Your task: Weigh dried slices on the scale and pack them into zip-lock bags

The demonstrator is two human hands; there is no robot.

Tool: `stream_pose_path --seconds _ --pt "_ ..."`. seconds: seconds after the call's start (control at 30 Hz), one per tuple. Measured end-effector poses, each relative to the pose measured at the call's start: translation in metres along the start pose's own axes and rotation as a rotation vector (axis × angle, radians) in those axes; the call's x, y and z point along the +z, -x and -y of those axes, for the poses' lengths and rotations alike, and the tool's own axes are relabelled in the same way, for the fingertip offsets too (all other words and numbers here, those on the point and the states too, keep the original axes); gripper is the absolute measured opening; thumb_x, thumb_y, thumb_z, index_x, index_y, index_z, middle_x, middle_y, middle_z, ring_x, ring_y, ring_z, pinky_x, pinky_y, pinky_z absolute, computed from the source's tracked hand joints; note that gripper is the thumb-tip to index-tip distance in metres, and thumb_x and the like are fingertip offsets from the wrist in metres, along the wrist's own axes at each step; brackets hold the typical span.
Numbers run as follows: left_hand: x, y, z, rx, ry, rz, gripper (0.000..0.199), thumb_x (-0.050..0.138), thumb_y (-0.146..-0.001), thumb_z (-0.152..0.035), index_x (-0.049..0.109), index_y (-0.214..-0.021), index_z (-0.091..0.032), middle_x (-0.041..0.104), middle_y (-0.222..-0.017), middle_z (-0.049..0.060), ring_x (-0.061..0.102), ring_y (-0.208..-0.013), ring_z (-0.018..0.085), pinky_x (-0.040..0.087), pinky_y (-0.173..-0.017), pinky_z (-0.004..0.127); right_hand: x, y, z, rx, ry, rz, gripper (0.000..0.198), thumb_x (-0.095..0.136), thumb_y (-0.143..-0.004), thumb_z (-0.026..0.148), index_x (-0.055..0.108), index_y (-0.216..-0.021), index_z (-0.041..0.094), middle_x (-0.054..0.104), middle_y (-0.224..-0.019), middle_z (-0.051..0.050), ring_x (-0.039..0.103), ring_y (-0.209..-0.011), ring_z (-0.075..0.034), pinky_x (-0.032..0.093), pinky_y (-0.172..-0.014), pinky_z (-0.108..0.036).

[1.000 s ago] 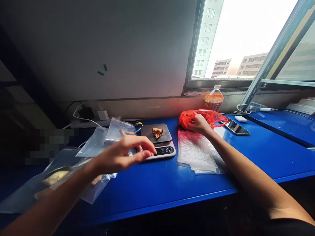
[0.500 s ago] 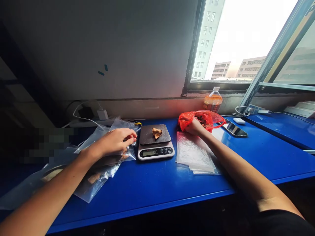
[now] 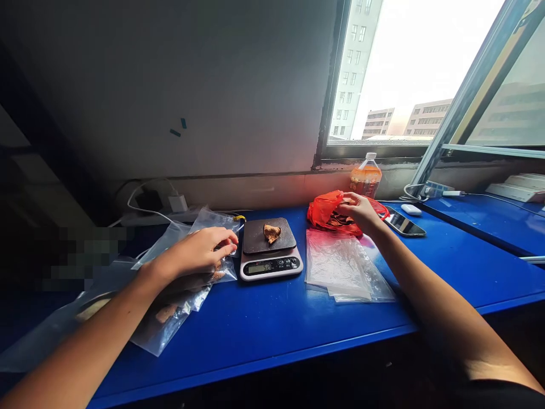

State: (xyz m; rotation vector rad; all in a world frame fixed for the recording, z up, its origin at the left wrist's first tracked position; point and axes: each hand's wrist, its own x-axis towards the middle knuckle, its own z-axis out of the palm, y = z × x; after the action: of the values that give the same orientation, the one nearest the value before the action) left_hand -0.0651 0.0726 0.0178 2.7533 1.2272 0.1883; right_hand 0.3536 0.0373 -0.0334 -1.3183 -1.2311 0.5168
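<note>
On the blue table, a kitchen scale (image 3: pixel 271 271) bears a brown, rough-skinned dried piece (image 3: pixel 271 233); its display digits are too small to read surely. My left hand (image 3: pixel 208 247) hovers or rests over clear plastic bags (image 3: pixel 193 295) left of the scale, fingers loosely bent and apart, holding nothing visible. Some of these bags contain brown pieces. To the right, my right hand (image 3: pixel 360 211) pinches the rim of a red plastic bag (image 3: pixel 321 210), whose mouth gapes over dark brown dried pieces (image 3: pixel 340 220). Flat clear bags (image 3: pixel 336 267) lie stacked in front of it.
A bottle of orange-brown liquid (image 3: pixel 367 175) stands by the wall behind the red bag. Right of it lie a phone (image 3: pixel 404 222) and a white earbud case (image 3: pixel 411 209). A charger (image 3: pixel 177 203) with a white cable sits at the back left. The table's front edge (image 3: pixel 272 357) runs nearest me.
My right hand has come up from inside the red bag to its rim, so the dark pieces show more. My left hand has barely moved; the view has shifted slightly.
</note>
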Motion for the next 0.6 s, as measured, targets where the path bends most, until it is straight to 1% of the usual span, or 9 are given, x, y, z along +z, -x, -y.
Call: stream_pose_path --seconds 0.07,0.17,0.23,0.3,0.37,0.43,0.5,0.6 --pt "-0.002 0.001 -0.002 -0.015 0.000 0.020 0.039 0.042 -0.090 -0.048 0.068 -0.108 -0.026 0.072 -0.113 0.003 0.066 -0.099 0.025 0.049 -0.083 0.033 -0.013 -0.002 0.003 0.058 -0.049 -0.030 0.040 0.074 -0.063 0.030 0.065 -0.100 0.017 0.071 -0.087 -0.007 0.067 -0.073 -0.017 0.053 -0.064 -0.026" --pt "-0.003 0.001 -0.003 0.006 0.010 0.033 0.039 0.042 -0.090 -0.047 0.068 -0.108 -0.025 0.072 -0.109 0.003 0.066 -0.097 0.025 0.049 -0.081 0.033 -0.029 -0.004 0.008 0.136 -0.095 -0.065 0.029 0.073 -0.069 0.038 0.066 -0.089 0.018 0.071 -0.081 -0.007 0.065 -0.066 -0.015 0.047 -0.052 -0.023" --pt "-0.003 0.002 -0.002 0.017 0.018 0.032 0.038 0.042 -0.090 -0.046 0.068 -0.107 -0.024 0.072 -0.107 0.004 0.066 -0.096 0.024 0.048 -0.082 0.032 -0.034 -0.004 0.013 0.177 -0.121 -0.075 0.025 0.069 -0.074 0.043 0.065 -0.084 0.020 0.069 -0.075 -0.006 0.062 -0.060 -0.014 0.042 -0.045 -0.022" --pt "-0.002 0.002 -0.001 0.016 0.025 0.026 0.038 0.042 -0.090 -0.046 0.068 -0.107 -0.024 0.072 -0.106 0.004 0.066 -0.096 0.024 0.048 -0.081 0.032 -0.032 -0.002 0.018 0.199 -0.152 -0.044 0.024 0.066 -0.075 0.044 0.063 -0.080 0.021 0.066 -0.069 -0.004 0.060 -0.058 -0.013 0.041 -0.044 -0.022" --pt "-0.003 0.003 -0.002 0.016 0.028 0.016 0.037 0.043 -0.090 -0.046 0.069 -0.106 -0.025 0.072 -0.107 0.004 0.066 -0.095 0.024 0.048 -0.081 0.031 -0.025 0.002 0.027 0.199 -0.185 0.043 0.023 0.068 -0.074 0.042 0.063 -0.078 0.020 0.063 -0.067 -0.002 0.059 -0.060 -0.013 0.043 -0.049 -0.023" --pt "-0.003 0.004 -0.002 0.027 0.033 0.014 0.037 0.044 -0.089 -0.046 0.069 -0.106 -0.025 0.072 -0.107 0.004 0.066 -0.094 0.024 0.048 -0.080 0.031 -0.015 0.010 0.039 0.185 -0.213 0.157 0.024 0.073 -0.069 0.039 0.066 -0.081 0.019 0.064 -0.071 -0.002 0.059 -0.064 -0.013 0.046 -0.056 -0.024" --pt "-0.003 0.004 -0.002 0.047 0.036 0.024 0.036 0.045 -0.089 -0.045 0.069 -0.105 -0.025 0.073 -0.106 0.004 0.066 -0.094 0.024 0.048 -0.080 0.031 -0.003 0.021 0.054 0.151 -0.237 0.293 0.031 0.077 -0.066 0.035 0.069 -0.091 0.019 0.065 -0.078 -0.001 0.059 -0.067 -0.013 0.048 -0.062 -0.026" --pt "-0.002 0.003 -0.002 0.064 0.052 0.032 0.035 0.046 -0.089 -0.045 0.070 -0.104 -0.024 0.073 -0.106 0.005 0.066 -0.095 0.025 0.048 -0.082 0.033 0.017 0.041 0.078 0.075 -0.248 0.468 0.042 0.078 -0.067 0.032 0.068 -0.107 0.022 0.065 -0.084 -0.001 0.059 -0.071 -0.013 0.049 -0.067 -0.027"
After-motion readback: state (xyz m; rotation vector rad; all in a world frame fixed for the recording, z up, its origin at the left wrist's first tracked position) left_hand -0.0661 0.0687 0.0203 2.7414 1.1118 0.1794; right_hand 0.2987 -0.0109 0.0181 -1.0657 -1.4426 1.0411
